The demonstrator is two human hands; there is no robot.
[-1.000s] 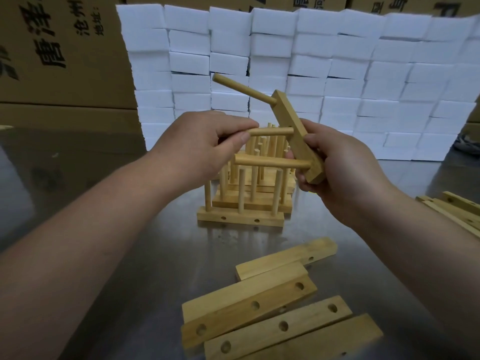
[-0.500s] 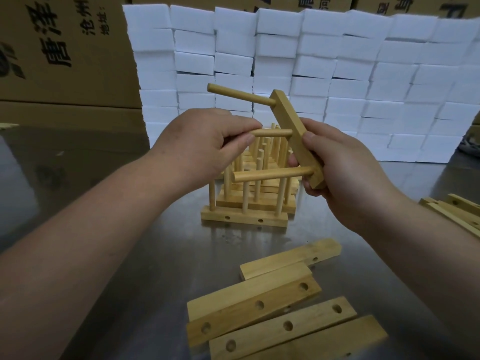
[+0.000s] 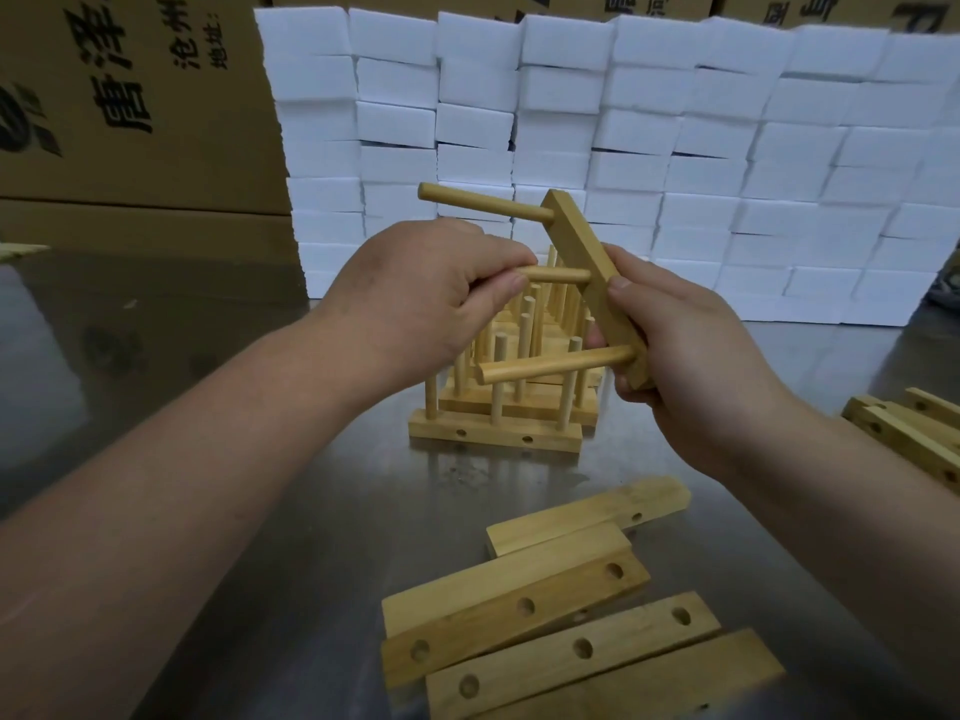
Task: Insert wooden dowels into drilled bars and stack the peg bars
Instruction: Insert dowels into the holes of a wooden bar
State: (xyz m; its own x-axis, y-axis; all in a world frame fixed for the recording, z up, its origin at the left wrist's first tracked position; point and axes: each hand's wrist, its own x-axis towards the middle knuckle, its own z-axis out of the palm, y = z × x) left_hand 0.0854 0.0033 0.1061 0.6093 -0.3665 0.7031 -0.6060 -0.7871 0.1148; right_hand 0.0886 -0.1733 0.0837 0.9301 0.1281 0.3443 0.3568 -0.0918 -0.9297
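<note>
Head camera: the pale wooden drilled bar (image 3: 587, 252) sits tilted above the shiny metal table (image 3: 208, 356), its long side running far-left to near-right, its three round dowels (image 3: 556, 368) pointing left. The right hand (image 3: 696, 356) curls its fingers round the bar; the left hand (image 3: 431, 298) pinches the middle dowel (image 3: 558, 275). White foam blocks (image 3: 675, 148) and brown cardboard boxes (image 3: 130, 96) stand far behind.

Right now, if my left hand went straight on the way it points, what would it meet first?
The drilled bar in your right hand: the left hand pinches a dowel aimed at its middle, likely touching; depth is unclear.
</note>
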